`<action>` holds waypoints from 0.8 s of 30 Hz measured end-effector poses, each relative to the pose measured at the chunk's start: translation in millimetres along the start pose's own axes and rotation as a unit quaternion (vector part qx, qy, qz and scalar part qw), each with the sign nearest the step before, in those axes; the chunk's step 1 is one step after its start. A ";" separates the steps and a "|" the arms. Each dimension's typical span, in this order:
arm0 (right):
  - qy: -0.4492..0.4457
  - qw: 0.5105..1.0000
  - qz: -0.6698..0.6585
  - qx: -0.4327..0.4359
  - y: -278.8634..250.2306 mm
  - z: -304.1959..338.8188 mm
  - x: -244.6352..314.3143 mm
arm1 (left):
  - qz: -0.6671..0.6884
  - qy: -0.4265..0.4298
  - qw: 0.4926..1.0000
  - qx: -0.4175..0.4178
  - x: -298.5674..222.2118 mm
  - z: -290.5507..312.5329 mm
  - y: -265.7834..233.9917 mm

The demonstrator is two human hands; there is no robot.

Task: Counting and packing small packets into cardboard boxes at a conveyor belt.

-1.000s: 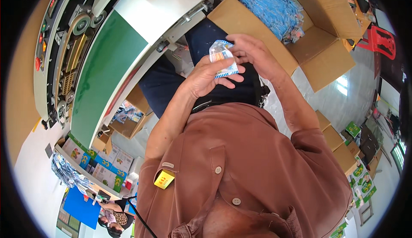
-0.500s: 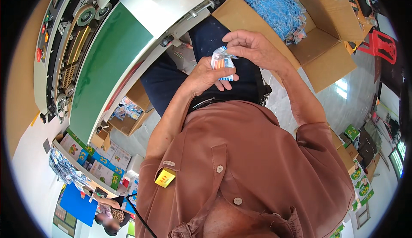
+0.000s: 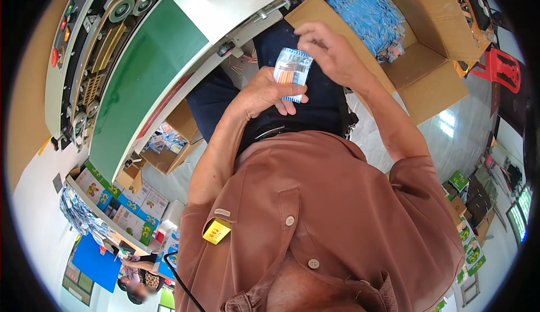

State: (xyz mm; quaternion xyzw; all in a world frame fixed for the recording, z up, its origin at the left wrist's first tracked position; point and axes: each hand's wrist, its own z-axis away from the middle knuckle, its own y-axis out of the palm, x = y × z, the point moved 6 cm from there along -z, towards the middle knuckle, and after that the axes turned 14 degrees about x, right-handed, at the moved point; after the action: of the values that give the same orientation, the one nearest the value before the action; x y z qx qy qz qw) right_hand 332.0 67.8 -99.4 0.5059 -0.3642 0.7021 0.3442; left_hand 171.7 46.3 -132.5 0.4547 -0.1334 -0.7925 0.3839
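My left hand (image 3: 264, 93) grips a small flat plastic packet (image 3: 293, 67) near its lower end, the thumb across the front and fingers behind. Blue stripes edge the packet's ends, and orange sticks show through its clear part. It lies spread out above my lap. Close to the packet's upper right corner is my right hand (image 3: 331, 53), its fingers loosely bent and apart, with nothing visible in them. Whether a fingertip touches the corner I cannot tell.
An open cardboard box (image 3: 427, 67) with many blue packets (image 3: 365, 16) stands ahead to the right. On the left runs a machine with a green belt (image 3: 149, 81). Below it sits another box (image 3: 183, 123) of packets. A red stool (image 3: 500, 70) stands far right; another person (image 3: 149, 278) is at lower left.
The crumpled, folded top of the packet now stands flat and upright. My right hand has let go of or drawn off its top and risen slightly. My left hand keeps its grip.
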 end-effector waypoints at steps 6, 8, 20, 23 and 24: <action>0.120 0.963 -0.237 0.040 19.0 8.9 -17.5 | 0.034 0.050 0.997 -0.038 -0.5 5.8 -1.9; 0.122 0.967 -0.223 0.033 20.4 10.2 -23.8 | 0.040 0.064 0.997 -0.029 -2.6 5.5 -2.5; 0.051 0.964 -0.262 0.007 43.5 -0.4 -2.8 | -0.109 0.154 0.978 -0.090 -9.0 16.5 -2.9; 0.007 0.958 -0.286 -0.039 38.1 -3.3 7.7 | -0.122 0.195 0.963 -0.139 -21.5 37.2 -1.2; 0.003 0.961 -0.277 -0.020 34.0 -4.1 14.9 | -0.083 0.236 0.952 -0.178 -30.3 50.2 -2.5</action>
State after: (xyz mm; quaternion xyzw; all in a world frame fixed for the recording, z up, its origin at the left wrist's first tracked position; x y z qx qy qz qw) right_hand 297.4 56.2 -91.6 0.5780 -0.2230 0.5732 0.5363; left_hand 138.0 63.2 -87.5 0.5626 0.1427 -0.7023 0.4123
